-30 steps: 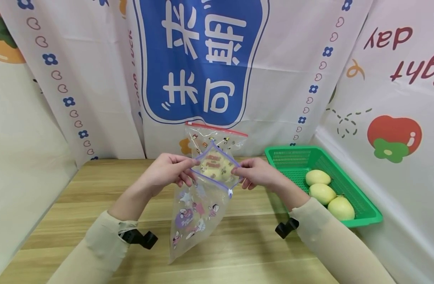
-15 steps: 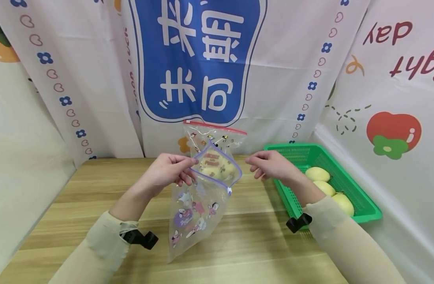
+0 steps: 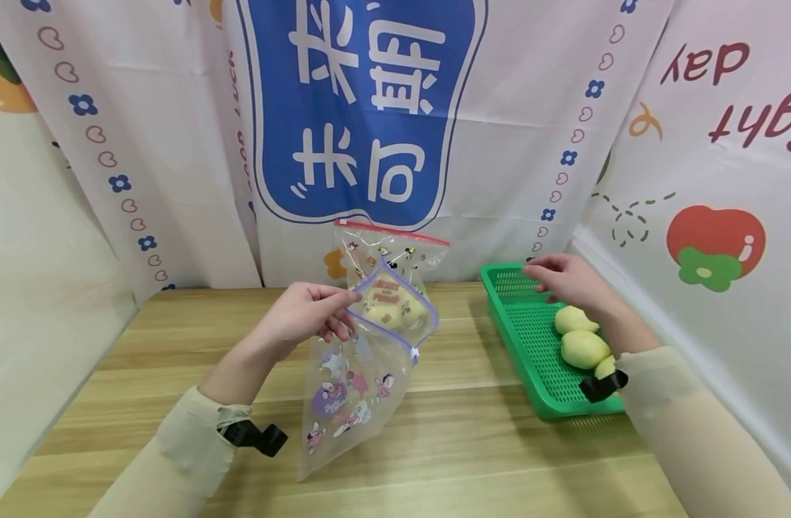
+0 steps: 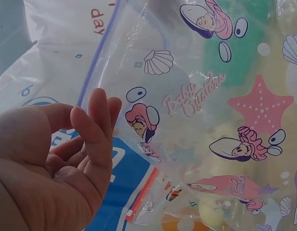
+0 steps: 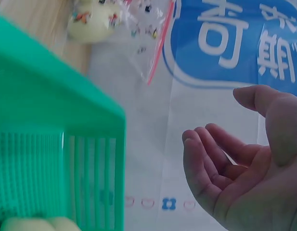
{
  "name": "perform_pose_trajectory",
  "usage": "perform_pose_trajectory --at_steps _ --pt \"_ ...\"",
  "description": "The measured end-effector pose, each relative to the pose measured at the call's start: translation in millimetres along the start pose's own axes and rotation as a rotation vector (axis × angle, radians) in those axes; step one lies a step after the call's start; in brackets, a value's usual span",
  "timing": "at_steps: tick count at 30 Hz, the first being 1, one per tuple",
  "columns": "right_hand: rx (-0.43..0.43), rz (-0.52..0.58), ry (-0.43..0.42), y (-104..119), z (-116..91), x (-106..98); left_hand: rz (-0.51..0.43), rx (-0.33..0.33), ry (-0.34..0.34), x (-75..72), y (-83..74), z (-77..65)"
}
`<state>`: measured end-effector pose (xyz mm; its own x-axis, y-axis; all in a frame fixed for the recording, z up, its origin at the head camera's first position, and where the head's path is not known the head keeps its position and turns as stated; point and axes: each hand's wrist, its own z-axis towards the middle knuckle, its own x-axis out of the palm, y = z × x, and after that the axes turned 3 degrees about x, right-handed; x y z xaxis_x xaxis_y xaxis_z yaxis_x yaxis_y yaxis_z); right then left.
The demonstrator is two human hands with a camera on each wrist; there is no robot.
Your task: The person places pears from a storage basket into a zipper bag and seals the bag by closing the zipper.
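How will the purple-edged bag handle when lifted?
Likely floppy: the purple-edged bag is thin, see-through film. Probably light for its size: only the left hand pinches it, at one edge. Its mouth gapes open, so it may sag if that grip lets go.

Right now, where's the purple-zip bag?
Head view, lower centre: the purple-zip bag is in the left hand, left of the basket, in front of the red-zip bag.

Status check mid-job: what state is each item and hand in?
Purple-zip bag: mouth open.
Red-zip bag: upright, bagged fruit inside, zip apparently shut.
Green basket: upright, open-topped.
Loose fruit: three visible, lying in basket.
Left hand: pinching purple-zip bag's edge.
Right hand: holding nothing.
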<state>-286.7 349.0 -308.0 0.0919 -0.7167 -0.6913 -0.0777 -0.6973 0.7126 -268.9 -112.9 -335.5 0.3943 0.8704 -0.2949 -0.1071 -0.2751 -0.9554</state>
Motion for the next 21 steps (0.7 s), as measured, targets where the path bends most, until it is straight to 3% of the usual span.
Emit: perform_pose_trajectory --at_steps 6,16,21 --pt "0.048 -0.156 0.007 -30 -3 -22 -0.001 -0.001 -0.002 -2.2 1.4 -2.5" --pt "0.21 -0.438 0.216 -75 -23 -47 -0.018 -0.002 -0.004 -2.3 5.3 -4.0" --pt "0.274 -0.492 0.27 -90 -31 -51 -0.027 -0.009 -0.004 -2.2 7.3 -4.0"
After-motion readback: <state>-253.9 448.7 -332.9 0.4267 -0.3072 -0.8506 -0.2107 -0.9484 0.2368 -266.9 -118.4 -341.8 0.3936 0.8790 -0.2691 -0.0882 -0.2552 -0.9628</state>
